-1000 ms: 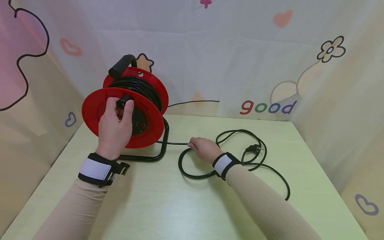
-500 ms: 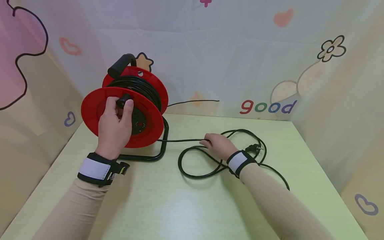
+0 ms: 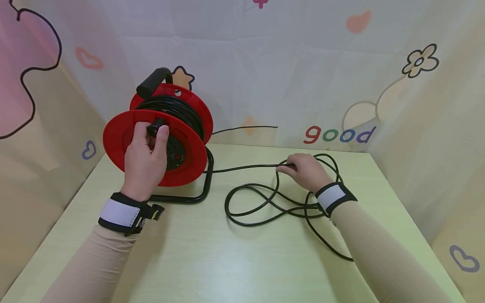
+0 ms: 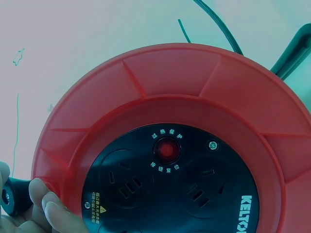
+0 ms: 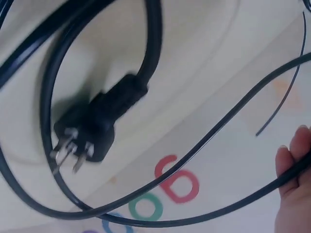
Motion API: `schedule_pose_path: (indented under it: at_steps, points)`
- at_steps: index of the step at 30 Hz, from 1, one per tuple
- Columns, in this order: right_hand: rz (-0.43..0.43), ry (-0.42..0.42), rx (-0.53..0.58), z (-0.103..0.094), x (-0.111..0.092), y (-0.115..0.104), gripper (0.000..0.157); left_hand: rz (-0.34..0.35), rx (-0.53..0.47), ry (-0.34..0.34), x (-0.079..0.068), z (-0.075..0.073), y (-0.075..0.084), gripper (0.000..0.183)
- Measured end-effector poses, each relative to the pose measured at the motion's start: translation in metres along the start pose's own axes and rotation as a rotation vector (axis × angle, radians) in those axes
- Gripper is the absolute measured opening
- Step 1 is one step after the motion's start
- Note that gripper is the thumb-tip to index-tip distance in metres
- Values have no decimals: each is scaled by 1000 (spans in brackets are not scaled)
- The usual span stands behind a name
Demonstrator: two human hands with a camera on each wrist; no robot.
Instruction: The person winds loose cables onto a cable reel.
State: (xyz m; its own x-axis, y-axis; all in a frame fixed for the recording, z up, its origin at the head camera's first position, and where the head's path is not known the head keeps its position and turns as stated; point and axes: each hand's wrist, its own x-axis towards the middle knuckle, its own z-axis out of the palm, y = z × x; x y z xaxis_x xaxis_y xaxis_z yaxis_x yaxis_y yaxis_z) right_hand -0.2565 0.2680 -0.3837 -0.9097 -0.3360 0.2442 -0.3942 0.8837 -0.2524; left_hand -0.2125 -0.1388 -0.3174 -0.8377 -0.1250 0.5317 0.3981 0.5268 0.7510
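Observation:
A red cable reel (image 3: 117, 136) with black cable wound on its drum stands at the left of the table in the head view. My left hand (image 3: 145, 166) grips the black crank knob (image 3: 156, 127) on its front disc; fingers (image 4: 58, 213) show around the knob in the left wrist view. Well to the right of the reel, my right hand (image 3: 310, 171) pinches the black cable (image 3: 242, 167), which runs from the reel to it. Loose loops of cable lie below and beside this hand. In the right wrist view the three-pin plug (image 5: 97, 121) shows; the right hand and forearm hide it from the head view.
The reel rests on a black tube stand (image 3: 189, 200) with a carry handle (image 3: 151, 82) on top. Its socket panel (image 4: 170, 194) faces forward. A printed curtain (image 3: 242, 75) borders the back and sides of the pale table (image 3: 212, 256).
My right hand has moved right and farther back, and the cable stretch between it and the reel has grown. The loose loops have shifted. My left hand and the reel look unmoved.

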Motion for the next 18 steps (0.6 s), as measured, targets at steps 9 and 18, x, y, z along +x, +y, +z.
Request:
schedule_pose_path:
  at_steps: [9, 18]
  points:
    - [23, 54, -111, -21, -14, 28, 43, -13, 5, -13, 0, 0, 1, 45]
    - [96, 125, -92, -39, -40, 70, 36, 0, -1, -5, 0, 0, -1, 44]
